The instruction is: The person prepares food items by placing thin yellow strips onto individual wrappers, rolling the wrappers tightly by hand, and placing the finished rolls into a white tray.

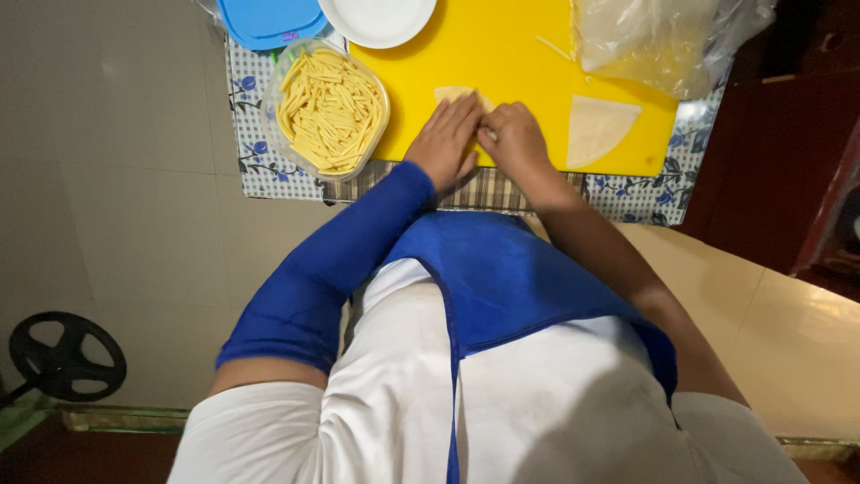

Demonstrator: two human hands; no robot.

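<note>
On the yellow cutting board [502, 54], my left hand [445, 141] and my right hand [512, 136] lie side by side, pressing down on a pale dough wrapper [451, 93]. Only the wrapper's far edge shows beyond my fingers; the rest is hidden under both hands. My left arm wears a blue sleeve. A second wrapper piece [596, 128], shaped like a quarter circle, lies flat on the board to the right of my right hand.
A clear plastic tub [330, 110] full of thin yellow sticks sits left of the board. A white plate [378, 18] and a blue lid [269, 20] lie beyond it. A clear plastic bag [667, 40] rests at the board's far right. A black wheel-like object [64, 354] stands on the floor.
</note>
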